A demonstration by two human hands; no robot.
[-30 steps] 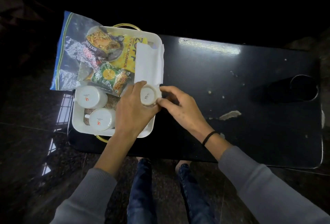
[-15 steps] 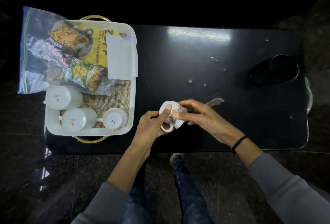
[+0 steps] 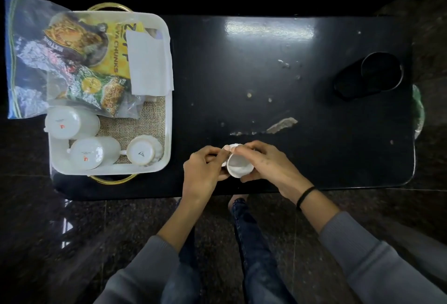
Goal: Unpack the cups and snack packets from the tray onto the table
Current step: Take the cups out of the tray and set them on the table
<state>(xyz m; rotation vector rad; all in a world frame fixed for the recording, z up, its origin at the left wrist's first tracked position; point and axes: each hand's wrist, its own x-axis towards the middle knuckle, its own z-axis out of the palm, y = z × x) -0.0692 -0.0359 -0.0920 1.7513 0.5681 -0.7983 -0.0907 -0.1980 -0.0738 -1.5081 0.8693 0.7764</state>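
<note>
Head view is showing the job barely starting. The white tray (image 3: 167, 115) at the left of the frame is holding the clear bag of snack packets (image 3: 31, 47) and three overturned cups (image 3: 93, 153), all waiting to come out. One small white cup (image 3: 238, 167) is sitting at lower centre over the black worktop (image 3: 266, 66), with the fingers of the left hand (image 3: 202, 175) and right hand (image 3: 268, 167) curling round it. Whether it is resting down I cannot tell. Dark polished floor (image 3: 43, 231) is surrounding the glossy, chipped worktop.
</note>
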